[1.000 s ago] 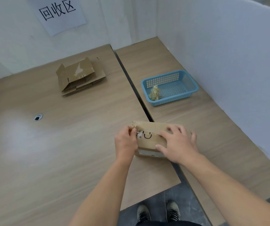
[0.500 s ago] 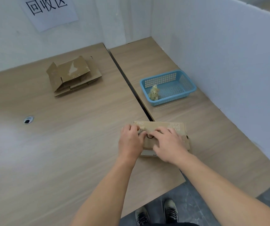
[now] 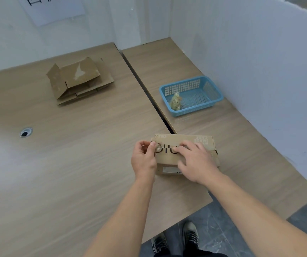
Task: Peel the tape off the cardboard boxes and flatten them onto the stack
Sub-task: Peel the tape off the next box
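While my left hand (image 3: 144, 160) curls at the left end of the cardboard box (image 3: 202, 140), its thumb and forefinger pinch the end of the tape (image 3: 164, 140) that runs along the box top, and the other fingers are folded in behind them. My right hand (image 3: 195, 162) lies flat on the top of the same box, fingers straight and a little spread, pressing it down; it grips nothing.

Still closed, the box sits on its base just in front of me, lying across the dark seam between the two wood-grain tables (image 3: 74, 173), with black lettering on top partly covered by my fingers and a white label on its near side.

Beyond it, on the right-hand table, a blue plastic basket (image 3: 215, 98) stands near the white partition (image 3: 260, 62), and a crumpled wad of used tape (image 3: 175, 102) lies in its near left corner.

Well apart from the box, at the back of the left-hand table, lies the stack of flattened boxes (image 3: 80, 80), the top piece with one flap tilted up. A round cable hole (image 3: 25, 132) is set in that tabletop to my left. A paper sign (image 3: 52, 8) hangs on the wall above the stack. Below the table edge my shoes (image 3: 175, 240) stand on grey floor.
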